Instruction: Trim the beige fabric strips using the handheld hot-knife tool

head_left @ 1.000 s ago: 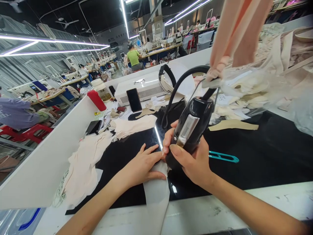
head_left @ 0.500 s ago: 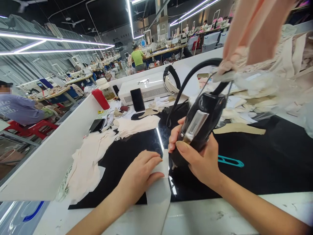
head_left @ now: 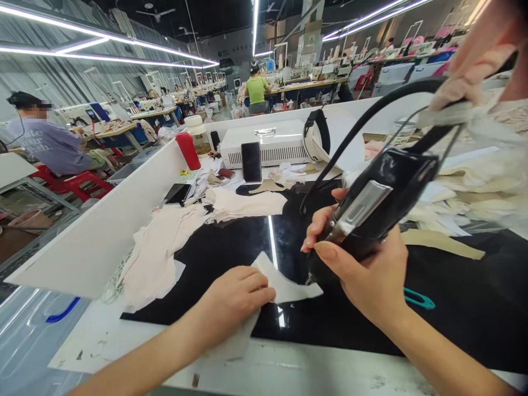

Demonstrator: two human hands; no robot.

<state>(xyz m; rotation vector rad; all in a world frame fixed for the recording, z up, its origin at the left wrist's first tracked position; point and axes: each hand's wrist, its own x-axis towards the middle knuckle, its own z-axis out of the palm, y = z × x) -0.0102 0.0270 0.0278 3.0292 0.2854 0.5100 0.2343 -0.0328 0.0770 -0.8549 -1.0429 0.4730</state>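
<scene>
My right hand (head_left: 367, 269) grips a black corded power tool (head_left: 396, 187) with a metal plate along its side. The tool leans to the upper right, its lower tip at the edge of a white fabric piece (head_left: 284, 283). My left hand (head_left: 235, 300) pinches that fabric between thumb and curled fingers, against the glossy black work surface (head_left: 223, 247). Part of the piece trails under my left wrist toward the table's front edge. A knotted pink cloth (head_left: 462, 82) hangs around the tool's cord at the upper right.
Pale cut fabric pieces (head_left: 152, 253) lie to the left. A phone (head_left: 251, 161) leans on a white machine (head_left: 284, 143) at the back, beside a red container (head_left: 188, 151). A teal tool (head_left: 418, 298) lies right of my right hand; fabric heaps (head_left: 466, 192) stand behind. Co-workers sit beyond the partition.
The white fabric has turned, its far end now spreading right toward the tool. My right hand and the tool have tilted further right. The camera view has shifted left.
</scene>
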